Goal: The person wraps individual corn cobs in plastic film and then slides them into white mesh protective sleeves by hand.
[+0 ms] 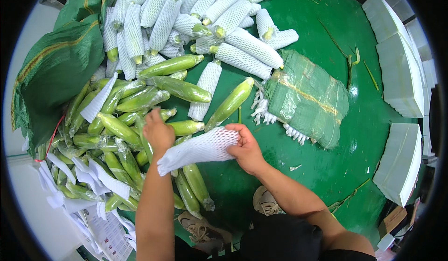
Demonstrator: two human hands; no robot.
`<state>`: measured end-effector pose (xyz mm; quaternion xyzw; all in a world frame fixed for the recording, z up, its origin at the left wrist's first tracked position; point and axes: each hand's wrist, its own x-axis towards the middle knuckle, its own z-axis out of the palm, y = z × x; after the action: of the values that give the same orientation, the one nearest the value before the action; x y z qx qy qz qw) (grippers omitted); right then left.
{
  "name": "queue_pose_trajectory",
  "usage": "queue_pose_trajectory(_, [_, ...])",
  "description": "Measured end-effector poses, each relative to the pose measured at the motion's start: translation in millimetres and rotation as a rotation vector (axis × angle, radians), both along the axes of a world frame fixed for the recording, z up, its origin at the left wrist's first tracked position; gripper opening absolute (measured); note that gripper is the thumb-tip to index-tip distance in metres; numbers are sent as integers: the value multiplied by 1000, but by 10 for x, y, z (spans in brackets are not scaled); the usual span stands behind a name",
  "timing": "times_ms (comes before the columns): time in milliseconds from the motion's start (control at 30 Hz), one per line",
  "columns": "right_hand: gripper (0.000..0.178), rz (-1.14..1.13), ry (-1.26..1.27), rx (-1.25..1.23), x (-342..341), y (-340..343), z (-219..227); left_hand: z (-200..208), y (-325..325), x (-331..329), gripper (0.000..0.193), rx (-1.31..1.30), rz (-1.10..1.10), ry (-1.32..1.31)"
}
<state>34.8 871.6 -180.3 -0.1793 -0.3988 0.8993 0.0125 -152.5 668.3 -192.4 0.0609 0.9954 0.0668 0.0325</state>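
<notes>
My right hand pinches one end of a white foam net sleeve. The sleeve stretches leftward, its other end in front of my left forearm; no corn shows inside it. Over the heap on the left, my left hand closes on a green ear of corn in clear film; its fingers are partly hidden. Around it lie several more film-wrapped ears. A single ear rests apart, above my right hand. Farther back, several ears in foam nets are piled up, one netted ear lying nearer.
A green woven sack opens at the left. Loose foam nets lie on the heap's near side. On the green floor sits a wrapped green bundle. White foam boxes line the right. My shoes are below.
</notes>
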Motion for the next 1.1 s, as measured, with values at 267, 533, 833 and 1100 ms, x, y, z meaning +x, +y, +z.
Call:
queue_pose_trajectory(267, [70, 24, 223, -694, 141, 375, 324, 532, 543, 816, 67, 412, -670, -33])
queue_pose_trajectory(533, [42, 181, 179, -524, 239, 463, 648, 647, 841, 1637, 40, 853, -745, 60])
queue_pose_trajectory(833, [30, -19, -68, -446, 89, 370, 475, 856, 965, 1841, 44, 1905, 64, -686])
queue_pose_trajectory(1100, [14, 50, -372, 171, 159, 25, -551, -215, 502, 2105, 27, 2003, 899, -729])
